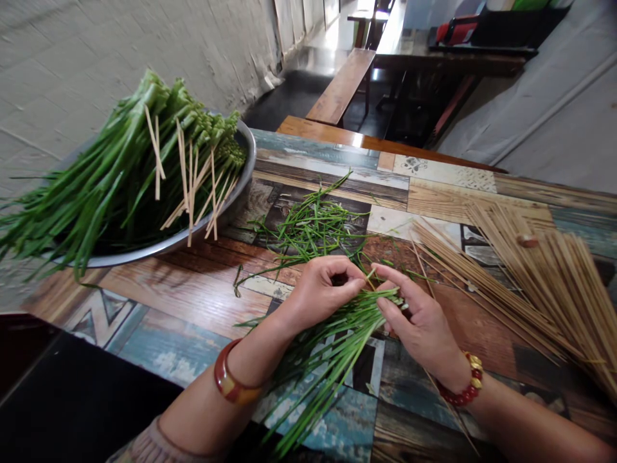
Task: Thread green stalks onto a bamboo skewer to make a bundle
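Note:
A loose bunch of garlic chives (332, 360) lies on the table beneath my hands, cut ends toward the right and leaves trailing toward me. My left hand (322, 289) is closed, thumb and index finger pinched at the stalk ends; a thin pale stalk shows by the fingertips. My right hand (419, 315) curls around the cut ends from the other side, with thumb and index finger on the chives. The fingertips of both hands almost meet. One thin bamboo skewer (425, 270) runs behind my right hand; whether I touch it cannot be made out.
At the left, a metal basin (248, 164) holds skewered chive bundles (120, 154), sticks poking out. Chive scraps (318, 225) are heaped beyond my hands. Bamboo skewers (573, 276) lie at the right, some banded together. A wooden bench (342, 90) stands past the patchwork-patterned table (178, 283).

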The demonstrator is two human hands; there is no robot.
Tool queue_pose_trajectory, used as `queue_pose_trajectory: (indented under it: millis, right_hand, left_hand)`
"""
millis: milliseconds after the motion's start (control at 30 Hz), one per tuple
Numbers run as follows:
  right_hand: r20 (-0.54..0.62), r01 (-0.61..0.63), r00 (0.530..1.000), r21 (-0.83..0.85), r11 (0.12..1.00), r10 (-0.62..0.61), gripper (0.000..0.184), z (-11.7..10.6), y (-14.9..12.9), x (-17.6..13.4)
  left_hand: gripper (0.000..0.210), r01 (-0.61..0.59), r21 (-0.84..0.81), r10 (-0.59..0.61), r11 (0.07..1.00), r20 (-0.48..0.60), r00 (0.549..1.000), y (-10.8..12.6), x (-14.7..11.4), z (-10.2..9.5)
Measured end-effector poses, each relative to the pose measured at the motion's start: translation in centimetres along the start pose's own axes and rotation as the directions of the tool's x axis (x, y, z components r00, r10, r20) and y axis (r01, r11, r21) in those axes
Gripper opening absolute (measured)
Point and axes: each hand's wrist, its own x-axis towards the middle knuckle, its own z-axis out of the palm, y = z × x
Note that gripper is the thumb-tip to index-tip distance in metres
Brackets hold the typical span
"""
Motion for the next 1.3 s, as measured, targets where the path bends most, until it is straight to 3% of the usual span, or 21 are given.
queue_pose_trajectory:
  millis: [100, 533, 733, 833, 933, 1067, 1200, 1300]
  right_hand:
    - [0.0, -0.012, 1.0, -0.014, 1.0, 0.012, 0.043, 0.0, 0.1, 0.0]
    - [0.017, -0.009, 1.0, 0.021, 1.0, 0.008, 0.023, 0.0, 0.4, -0.1]
    - [0.02, -0.016, 1.0, 0.023, 1.0, 0.015, 0.015, 0.1, 0.9, -0.3]
    - [0.026, -0.033, 0.999, 0.028, 0.999, 0.032, 0.015, 0.1, 1.1, -0.3]
    - [0.029, -0.052, 0.998, 0.04, 0.998, 0.05, 0.017, 0.1, 1.2, -0.4]
    - [0.018, -0.049, 0.999, 0.057, 0.997, 0.048, 0.018, 0.1, 1.1, -0.4]
    - [0.005, -0.028, 1.0, 0.068, 0.997, 0.028, 0.019, 0.0, 0.9, -0.6]
    - [-0.006, 0.006, 1.0, 0.068, 0.998, -0.005, 0.018, 0.0, 0.9, -0.8]
  left_hand:
    - [0.014, -0.032, -0.02, 0.033, 0.999, 0.054, 0.998, 0.0, 0.0, 0.2]
    - [0.016, -0.122, 0.107, 0.113, 0.987, 0.084, 0.99, -0.2, -0.2, 0.1]
    - [0.02, -0.22, 0.117, 0.191, 0.968, 0.223, 0.956, -0.2, -0.3, 0.0]
    - [0.02, -0.257, 0.206, 0.202, 0.944, 0.256, 0.945, -0.1, -0.4, -0.7]
    - [0.025, -0.27, 0.453, 0.185, 0.85, 0.223, 0.957, -0.1, -0.5, -1.6]
    - [0.033, -0.237, 0.739, 0.14, 0.631, 0.193, 0.971, 0.5, -0.9, -2.3]
    - [0.039, -0.212, 0.863, 0.114, 0.458, 0.18, 0.977, 1.8, -2.6, -3.5]
    - [0.042, -0.139, 0.916, 0.055, 0.375, 0.128, 0.99, 2.2, -5.1, -5.8]
